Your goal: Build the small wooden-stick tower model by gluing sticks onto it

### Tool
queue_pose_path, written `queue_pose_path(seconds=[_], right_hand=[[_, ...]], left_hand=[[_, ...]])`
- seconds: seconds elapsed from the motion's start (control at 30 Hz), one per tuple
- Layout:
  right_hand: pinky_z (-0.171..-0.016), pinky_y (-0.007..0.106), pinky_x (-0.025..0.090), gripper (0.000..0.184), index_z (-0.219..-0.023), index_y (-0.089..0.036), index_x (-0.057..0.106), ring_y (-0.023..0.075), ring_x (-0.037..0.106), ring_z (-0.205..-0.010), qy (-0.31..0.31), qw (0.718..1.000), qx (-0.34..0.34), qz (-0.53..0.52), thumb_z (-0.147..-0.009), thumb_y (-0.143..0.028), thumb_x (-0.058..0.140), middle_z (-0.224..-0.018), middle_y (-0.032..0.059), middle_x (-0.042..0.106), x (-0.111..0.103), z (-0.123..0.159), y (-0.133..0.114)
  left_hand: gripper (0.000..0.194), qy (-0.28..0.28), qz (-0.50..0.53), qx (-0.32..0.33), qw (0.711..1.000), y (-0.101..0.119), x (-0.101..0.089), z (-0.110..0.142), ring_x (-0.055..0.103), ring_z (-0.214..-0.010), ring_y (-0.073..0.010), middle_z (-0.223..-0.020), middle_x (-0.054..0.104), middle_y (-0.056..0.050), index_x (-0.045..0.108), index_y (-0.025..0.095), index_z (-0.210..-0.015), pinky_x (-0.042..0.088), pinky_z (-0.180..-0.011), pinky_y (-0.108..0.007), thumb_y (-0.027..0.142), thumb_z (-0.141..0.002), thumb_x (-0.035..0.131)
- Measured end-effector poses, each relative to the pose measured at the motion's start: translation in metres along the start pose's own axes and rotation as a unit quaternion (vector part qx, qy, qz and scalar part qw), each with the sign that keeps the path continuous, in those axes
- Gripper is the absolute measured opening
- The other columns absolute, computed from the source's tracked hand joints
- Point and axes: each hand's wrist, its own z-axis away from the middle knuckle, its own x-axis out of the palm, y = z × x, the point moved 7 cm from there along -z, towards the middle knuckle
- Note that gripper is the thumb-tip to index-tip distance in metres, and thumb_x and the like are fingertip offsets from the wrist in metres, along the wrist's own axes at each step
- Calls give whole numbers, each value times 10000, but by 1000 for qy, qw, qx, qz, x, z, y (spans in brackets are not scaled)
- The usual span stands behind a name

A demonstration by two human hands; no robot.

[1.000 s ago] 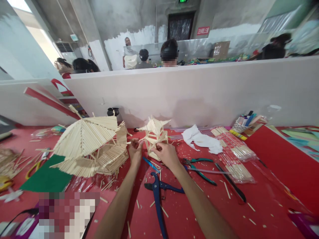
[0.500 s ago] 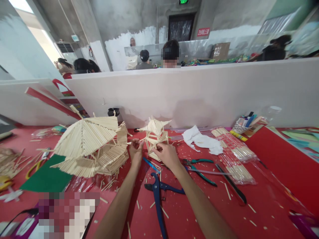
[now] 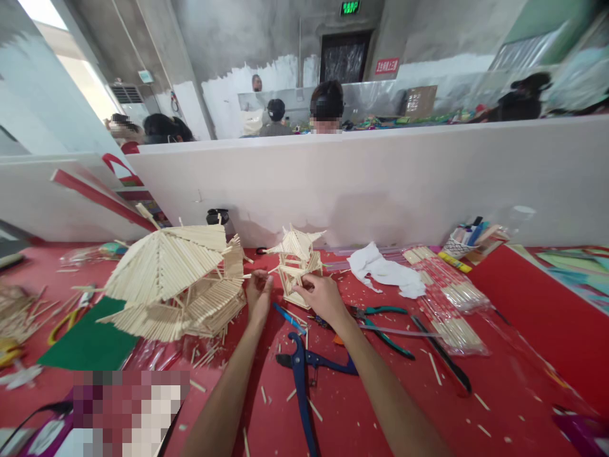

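On red table [image 3: 342, 406], small stick pavilion [image 3: 295, 260] btwn L hand [image 3: 259, 293] & R hand [image 3: 320, 294]

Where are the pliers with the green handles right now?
In the head view, the green-handled metal pliers lie on the red table, right of the person's right hand, beside the slim black tool.

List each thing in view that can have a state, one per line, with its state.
Small model: upright, roofed
Large model: upright, roofed
Blue cutter: handles spread
Pliers: handles spread
Cloth: crumpled
Stick packs: plastic-wrapped
Pen pot: upright, filled
Green sheet: flat
Left hand: fingers curled, grip unclear
Right hand: touching small model
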Motion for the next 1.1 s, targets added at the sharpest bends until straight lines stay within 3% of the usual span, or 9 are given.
queue_pose_path(seconds=[0.23,0.43,0.57,0.83,1.1], right_hand=[[-585,210,371,248,-702,-175,647,138,563,-598,-23,998,-13,-48,-851,-369,609,-648,2,668,-3,-2,31],[-671,275,467,209,-877,-175,738,218,667,-727,-34,997,11,-73,-852,-340,613,-848,81,758,-2,-5,61],[-708,300,494,219,-926,-191,751,239,697,-790,-36,995,12,-92,-854,-356,626,-929,86,764,-2,-6,63],[-743,325,519,221,-946,-195,757,252,708,-824,-39,992,12,-117,-839,-354,647,-947,84,764,-3,-6,60],[-781,340,525,231,-944,-183,751,266,706,-874,-43,991,18,-127,-840,-352,633,-955,85,763,-2,-6,63]], left_hand=[[174,-40,-95,10,995,8,-7,6,551,-744,-139,-791,575,-1,565,187,-851,444,-725,-252,353,-836,615],[167,-94,-160,39,982,22,-5,16,592,-803,-155,-842,615,-9,594,193,-899,461,-777,-273,355,-885,555],[152,-132,-174,75,973,32,3,23,601,-873,-170,-895,627,-30,596,181,-917,464,-836,-298,326,-883,568],[119,-213,-289,146,922,40,25,40,596,-767,-153,-803,636,-16,594,189,-843,461,-748,-275,275,-908,544],[93,-197,-299,162,920,29,20,36,659,-798,-169,-848,704,-34,646,197,-873,507,-768,-295,258,-890,577]])
